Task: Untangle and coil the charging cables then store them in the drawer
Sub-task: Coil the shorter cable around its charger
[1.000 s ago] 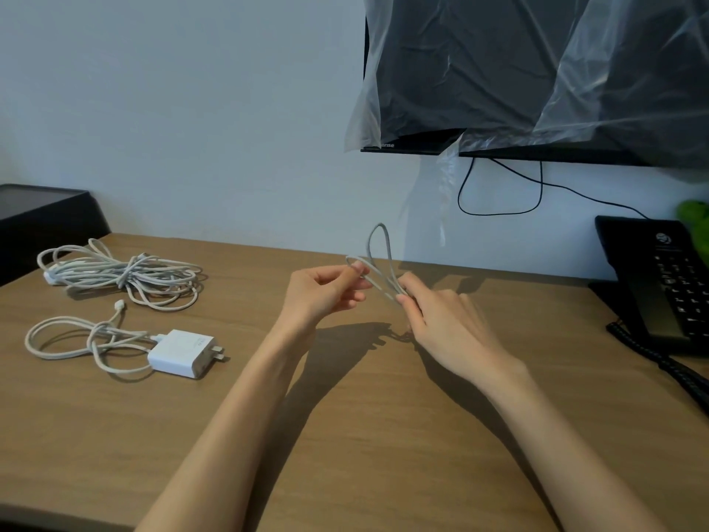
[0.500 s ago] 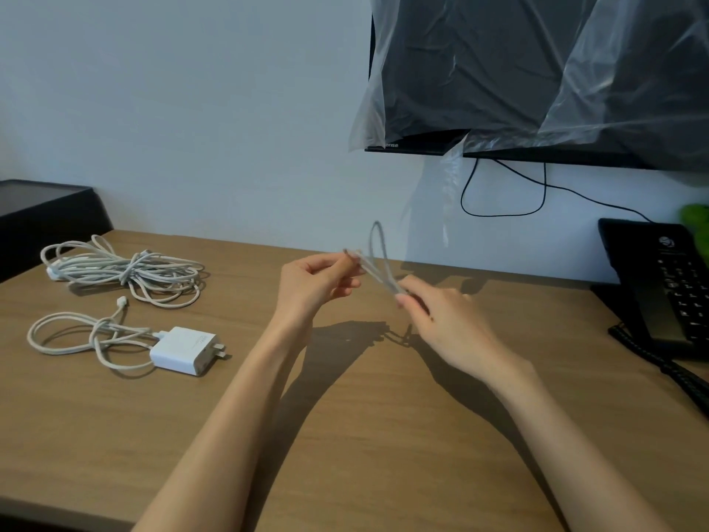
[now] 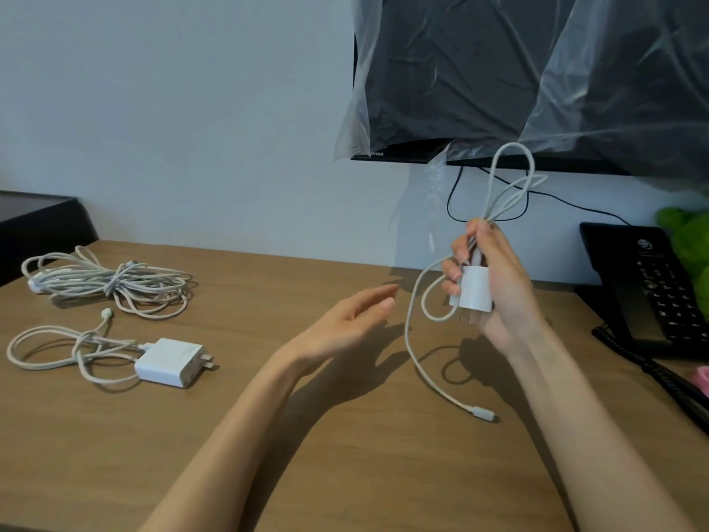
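Note:
My right hand (image 3: 495,278) is raised above the desk and grips a small white charger plug (image 3: 475,291) together with folded loops of its white cable (image 3: 512,178). One loose end of that cable hangs down, and its connector (image 3: 484,413) lies on the wooden desk (image 3: 345,435). My left hand (image 3: 345,324) hovers palm-in, fingers straight, left of the hanging cable and touching nothing. On the desk's left lie a tangled bundle of white cable (image 3: 111,282) and a white adapter (image 3: 172,360) with its looped cable (image 3: 69,351).
A black telephone (image 3: 648,286) with a coiled cord stands at the right edge, with something green (image 3: 686,240) behind it. A plastic-covered black screen (image 3: 537,78) hangs on the wall above. A dark box (image 3: 34,220) is at the far left.
My right hand has lifted and now holds a charger plug with the cable loops. My left hand let go of the cable and opened. The view shifted left.

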